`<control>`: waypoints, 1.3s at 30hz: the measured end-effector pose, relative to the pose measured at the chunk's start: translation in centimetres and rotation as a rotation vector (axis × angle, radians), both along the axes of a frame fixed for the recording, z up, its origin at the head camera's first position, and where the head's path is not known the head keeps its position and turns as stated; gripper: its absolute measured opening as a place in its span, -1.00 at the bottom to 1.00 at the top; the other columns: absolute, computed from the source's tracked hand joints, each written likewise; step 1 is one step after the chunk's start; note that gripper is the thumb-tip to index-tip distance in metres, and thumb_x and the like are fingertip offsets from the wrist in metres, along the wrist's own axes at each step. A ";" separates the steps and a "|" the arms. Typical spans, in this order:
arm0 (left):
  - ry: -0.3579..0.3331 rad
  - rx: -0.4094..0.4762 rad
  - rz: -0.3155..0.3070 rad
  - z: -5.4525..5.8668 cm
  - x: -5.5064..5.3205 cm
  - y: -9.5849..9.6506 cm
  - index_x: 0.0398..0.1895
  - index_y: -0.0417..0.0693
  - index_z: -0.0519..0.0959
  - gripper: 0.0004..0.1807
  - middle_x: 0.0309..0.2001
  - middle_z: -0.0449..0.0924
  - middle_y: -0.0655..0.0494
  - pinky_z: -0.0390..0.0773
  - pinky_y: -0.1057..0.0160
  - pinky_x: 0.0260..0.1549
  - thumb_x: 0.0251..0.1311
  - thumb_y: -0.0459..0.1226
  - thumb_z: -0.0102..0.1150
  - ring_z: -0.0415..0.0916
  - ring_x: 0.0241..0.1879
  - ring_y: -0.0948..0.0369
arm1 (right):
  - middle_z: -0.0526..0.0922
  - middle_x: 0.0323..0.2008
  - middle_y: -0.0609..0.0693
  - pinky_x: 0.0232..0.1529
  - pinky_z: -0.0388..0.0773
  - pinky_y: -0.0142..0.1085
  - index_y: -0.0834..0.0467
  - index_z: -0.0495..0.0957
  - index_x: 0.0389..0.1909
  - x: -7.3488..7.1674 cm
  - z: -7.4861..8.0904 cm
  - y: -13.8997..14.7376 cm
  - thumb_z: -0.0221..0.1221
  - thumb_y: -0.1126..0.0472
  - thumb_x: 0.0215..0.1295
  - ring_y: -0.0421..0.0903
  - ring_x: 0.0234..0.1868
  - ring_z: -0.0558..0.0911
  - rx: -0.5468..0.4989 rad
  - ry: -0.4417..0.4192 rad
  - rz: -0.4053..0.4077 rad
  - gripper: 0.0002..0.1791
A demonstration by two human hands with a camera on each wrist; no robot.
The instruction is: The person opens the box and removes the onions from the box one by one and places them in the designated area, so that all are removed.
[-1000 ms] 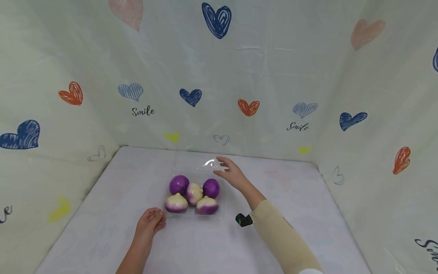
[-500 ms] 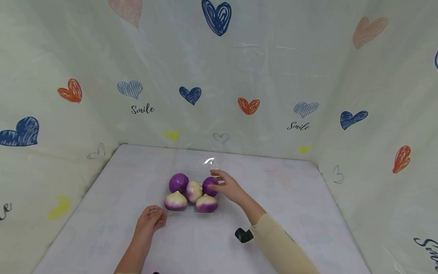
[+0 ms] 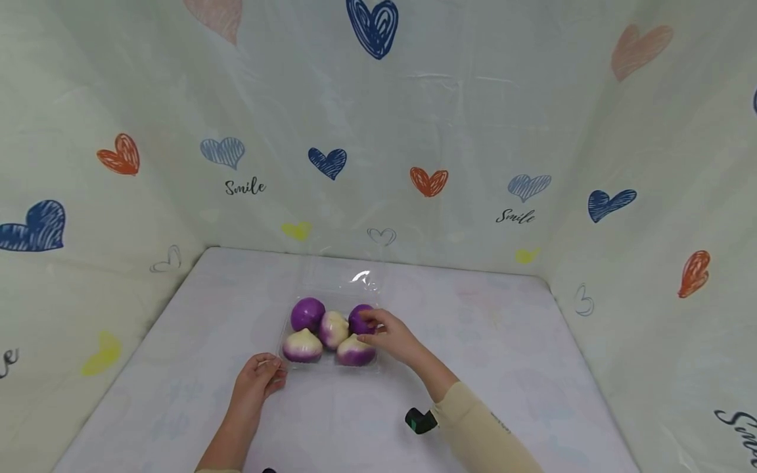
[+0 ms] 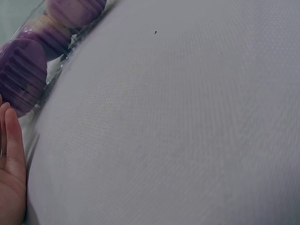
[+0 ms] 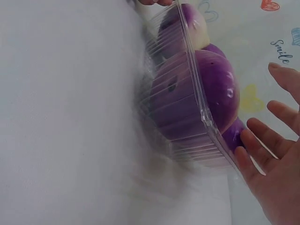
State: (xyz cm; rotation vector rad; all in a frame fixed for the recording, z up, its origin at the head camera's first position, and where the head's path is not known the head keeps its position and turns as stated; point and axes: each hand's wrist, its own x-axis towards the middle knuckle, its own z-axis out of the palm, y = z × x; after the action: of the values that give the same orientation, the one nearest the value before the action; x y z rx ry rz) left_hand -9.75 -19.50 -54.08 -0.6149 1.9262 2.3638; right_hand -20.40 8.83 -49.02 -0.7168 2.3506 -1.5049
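Note:
A clear plastic box [image 3: 331, 366] with its lid [image 3: 337, 272] folded back stands on the white table. Inside lie several purple-and-cream turnips [image 3: 303, 346], some showing pale pointed ends and others purple sides. My left hand [image 3: 255, 381] pinches the box's near left corner; its other fingers lie along the wall in the left wrist view. Over the right edge of the box, my right hand [image 3: 393, 336] has its fingers spread above the right-hand turnips, partly covering a purple turnip [image 3: 357, 318]. In the right wrist view these fingers [image 5: 262, 140] are at the rim, holding nothing.
The white tabletop [image 3: 503, 355] stretches around the box. Behind and beside it hang pale curtains [image 3: 473, 118] printed with hearts and "Smile". A small black-and-green device [image 3: 420, 420] sits by the right sleeve [image 3: 479, 420].
My right hand has come from beside the raised lid toward me, down to the right-hand turnips. The left hand stays at the box corner. The box and turnips keep their places.

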 end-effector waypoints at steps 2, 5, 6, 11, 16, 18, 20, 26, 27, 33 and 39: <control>-0.012 -0.008 0.000 0.0 0.0 0.0 -0.04 -0.17 0.31 -0.78 -0.32 0.64 0.19 0.63 0.34 -0.22 0.41 -0.28 0.07 0.55 -0.29 0.29 | 0.53 0.01 0.15 0.12 0.49 -0.02 0.31 0.45 0.18 0.1 -0.1 0.0 0.31 0.23 0.23 0.07 0.01 0.50 0.025 0.013 0.031 -0.48; -0.029 -0.025 -0.001 0.0 0.1 -0.1 0.00 -0.18 0.30 -0.74 -0.29 0.64 0.18 0.63 0.35 -0.20 0.41 -0.25 0.07 0.54 -0.27 0.29 | 0.55 0.03 0.12 0.12 0.48 -0.01 0.28 0.47 0.19 0.2 -0.1 0.1 0.34 0.20 0.21 0.04 0.01 0.51 0.089 0.042 0.090 -0.46; -0.030 -0.026 -0.002 0.0 0.1 -0.1 0.00 -0.18 0.30 -0.74 -0.28 0.64 0.18 0.62 0.35 -0.20 0.41 -0.25 0.07 0.54 -0.27 0.29 | 0.55 0.03 0.13 0.12 0.48 -0.01 0.28 0.47 0.18 0.2 0.0 0.2 0.35 0.20 0.20 0.05 0.01 0.52 0.105 0.054 0.111 -0.46; -0.017 -0.006 0.008 0.0 0.0 0.0 -0.03 -0.17 0.31 -0.77 -0.31 0.64 0.20 0.63 0.34 -0.22 0.40 -0.28 0.09 0.55 -0.28 0.29 | 0.57 0.08 0.09 0.15 0.46 -0.05 0.27 0.51 0.16 0.1 0.2 0.3 0.40 0.17 0.15 0.04 0.06 0.53 0.178 0.119 0.176 -0.44; -0.008 0.010 0.013 0.1 0.0 0.1 -0.05 -0.17 0.32 -0.81 -0.33 0.65 0.21 0.63 0.35 -0.24 0.40 -0.32 0.07 0.55 -0.30 0.30 | 0.56 0.13 0.03 0.21 0.41 -0.16 0.21 0.53 0.16 0.0 0.5 0.3 0.43 0.14 0.11 0.00 0.15 0.49 0.254 0.139 0.206 -0.42; -0.012 -0.002 0.010 0.0 0.0 0.1 -0.03 -0.18 0.31 -0.80 -0.32 0.64 0.21 0.63 0.35 -0.23 0.41 -0.31 0.06 0.55 -0.29 0.30 | 0.57 0.12 0.03 0.22 0.40 -0.18 0.20 0.54 0.14 0.0 0.6 0.2 0.44 0.15 0.08 -0.02 0.16 0.49 0.287 0.154 0.219 -0.42; -0.019 -0.007 0.012 -0.1 0.0 0.1 -0.02 -0.18 0.31 -0.79 -0.32 0.65 0.21 0.63 0.35 -0.22 0.41 -0.31 0.06 0.55 -0.29 0.29 | 0.58 0.09 0.02 0.21 0.41 -0.21 0.19 0.57 0.10 -0.1 0.6 0.1 0.46 0.17 0.05 -0.03 0.15 0.49 0.314 0.172 0.227 -0.44; -0.029 -0.017 0.015 -0.1 0.0 0.0 -0.01 -0.17 0.31 -0.77 -0.31 0.64 0.21 0.63 0.35 -0.21 0.41 -0.28 0.07 0.54 -0.27 0.29 | 0.62 -0.03 -0.04 0.16 0.44 -0.23 0.15 0.62 -0.03 -0.1 0.5 0.1 0.49 0.24 -0.03 -0.08 0.06 0.52 0.330 0.200 0.229 -0.53; -0.029 -0.018 0.015 -0.1 0.0 0.0 -0.01 -0.18 0.31 -0.77 -0.31 0.64 0.21 0.63 0.35 -0.21 0.41 -0.28 0.07 0.54 -0.27 0.29 | 0.62 -0.04 -0.05 0.16 0.44 -0.23 0.14 0.63 -0.03 -0.1 0.5 0.1 0.49 0.25 -0.03 -0.09 0.06 0.52 0.332 0.202 0.229 -0.53; -0.028 -0.011 0.022 -0.1 0.0 0.1 -0.03 -0.17 0.32 -0.80 -0.31 0.64 0.21 0.64 0.35 -0.21 0.41 -0.29 0.07 0.55 -0.28 0.30 | 0.62 -0.04 -0.05 0.18 0.42 -0.24 0.15 0.62 -0.03 -0.1 0.4 0.1 0.50 0.26 -0.07 -0.09 0.07 0.51 0.364 0.236 0.235 -0.50; -0.017 -0.001 0.019 -0.1 0.0 0.1 -0.04 -0.17 0.32 -0.81 -0.31 0.64 0.20 0.64 0.35 -0.21 0.42 -0.31 0.05 0.55 -0.28 0.30 | 0.62 -0.04 -0.05 0.19 0.41 -0.23 0.15 0.63 -0.03 -0.1 0.1 0.1 0.51 0.25 -0.07 -0.09 0.08 0.51 0.364 0.257 0.234 -0.50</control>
State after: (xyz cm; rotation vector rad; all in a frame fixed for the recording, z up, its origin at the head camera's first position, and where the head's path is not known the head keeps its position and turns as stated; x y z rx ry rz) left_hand -9.78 -19.40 -54.21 -0.6539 1.9238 2.3614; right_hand -20.53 8.94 -48.87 -1.0916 2.5159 -0.9001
